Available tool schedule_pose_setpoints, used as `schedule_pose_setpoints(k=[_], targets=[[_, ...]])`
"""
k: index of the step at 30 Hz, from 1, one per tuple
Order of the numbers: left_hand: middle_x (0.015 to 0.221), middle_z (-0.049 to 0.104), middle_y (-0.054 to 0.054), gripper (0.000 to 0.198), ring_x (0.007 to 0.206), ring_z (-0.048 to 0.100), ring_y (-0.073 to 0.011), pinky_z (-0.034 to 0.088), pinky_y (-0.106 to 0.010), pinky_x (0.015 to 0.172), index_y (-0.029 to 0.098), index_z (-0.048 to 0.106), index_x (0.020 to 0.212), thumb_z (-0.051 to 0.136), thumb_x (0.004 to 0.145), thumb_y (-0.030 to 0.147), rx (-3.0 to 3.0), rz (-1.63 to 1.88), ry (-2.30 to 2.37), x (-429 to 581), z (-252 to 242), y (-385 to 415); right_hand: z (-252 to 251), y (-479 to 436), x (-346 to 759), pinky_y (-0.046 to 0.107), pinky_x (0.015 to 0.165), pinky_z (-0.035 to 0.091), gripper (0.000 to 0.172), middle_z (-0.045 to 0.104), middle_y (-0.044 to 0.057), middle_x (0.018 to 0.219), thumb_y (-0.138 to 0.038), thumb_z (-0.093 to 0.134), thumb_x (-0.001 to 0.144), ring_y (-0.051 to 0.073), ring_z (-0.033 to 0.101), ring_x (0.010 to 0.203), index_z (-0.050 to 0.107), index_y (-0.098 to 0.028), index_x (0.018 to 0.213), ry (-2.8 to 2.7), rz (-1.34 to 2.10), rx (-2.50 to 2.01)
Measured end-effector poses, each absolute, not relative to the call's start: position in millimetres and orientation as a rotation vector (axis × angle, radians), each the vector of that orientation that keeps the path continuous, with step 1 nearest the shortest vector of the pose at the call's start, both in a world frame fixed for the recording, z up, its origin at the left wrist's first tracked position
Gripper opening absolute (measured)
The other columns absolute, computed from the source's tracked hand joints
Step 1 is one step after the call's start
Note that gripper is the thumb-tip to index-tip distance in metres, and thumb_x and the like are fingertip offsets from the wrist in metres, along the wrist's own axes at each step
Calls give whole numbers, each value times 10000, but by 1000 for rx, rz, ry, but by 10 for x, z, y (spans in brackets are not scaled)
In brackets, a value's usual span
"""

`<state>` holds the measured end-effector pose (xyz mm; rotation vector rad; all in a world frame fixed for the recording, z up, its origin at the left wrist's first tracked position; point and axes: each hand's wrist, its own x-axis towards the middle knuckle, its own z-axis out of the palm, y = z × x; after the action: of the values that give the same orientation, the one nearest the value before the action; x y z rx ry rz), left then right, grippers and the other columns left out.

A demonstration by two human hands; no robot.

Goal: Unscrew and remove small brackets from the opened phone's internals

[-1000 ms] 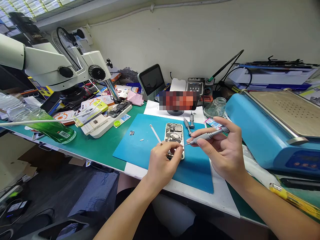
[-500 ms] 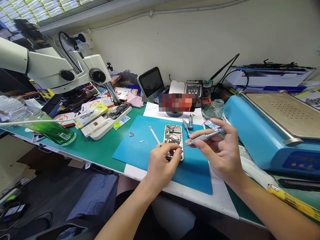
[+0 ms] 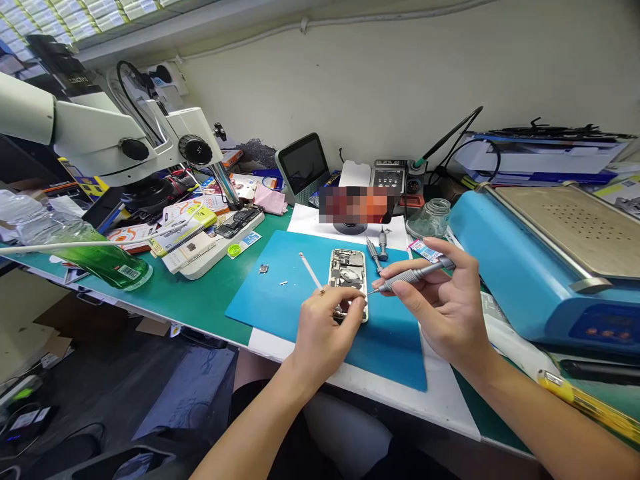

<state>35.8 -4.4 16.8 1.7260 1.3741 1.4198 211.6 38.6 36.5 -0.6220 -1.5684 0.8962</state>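
An opened phone (image 3: 349, 267) with its inner parts showing lies on the blue mat (image 3: 280, 300). My left hand (image 3: 333, 327) is over the phone's lower end, thumb and forefinger pinched near the screwdriver tip; what they hold is too small to make out. In my right hand (image 3: 440, 300) is a grey screwdriver (image 3: 413, 275), tilted, its thin tip touching or almost touching my left fingertips. A white strip (image 3: 311, 272) runs from beside the phone toward my left hand. Farther left on the mat are a small metal part (image 3: 263, 269) and a tiny white piece (image 3: 283, 283).
Two more screwdrivers (image 3: 383, 245) rest behind the phone. A glass jar (image 3: 437, 217) and a blue machine (image 3: 520, 267) stand to the right, with a yellow cutter (image 3: 585, 400) in front. At left are a microscope (image 3: 100, 137) and a green bottle (image 3: 110, 260).
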Motion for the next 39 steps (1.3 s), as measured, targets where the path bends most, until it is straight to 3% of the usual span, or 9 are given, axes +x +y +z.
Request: schedule_pose_setpoints(k=[26,39], targets=[[828,750,16,132,755,660,-145,457,-298,761,221,734,912,617,963,189,1741,1397,1383,355,151,-40,336,386,2136,319,811,680,568,751,-31,1026,-151,673,962,163,766,886,435,-410,1408,-1615,878,-650],[865,770,3,142,805,668,-183,489,-341,788,234,754,966,613,962,218,1727,1349,1449,345,162,-47,344,390,2134,334,824,686,568,749,-22,1030,-163,676,964,170,764,922,433,-399,1419,-1595,880,-669]])
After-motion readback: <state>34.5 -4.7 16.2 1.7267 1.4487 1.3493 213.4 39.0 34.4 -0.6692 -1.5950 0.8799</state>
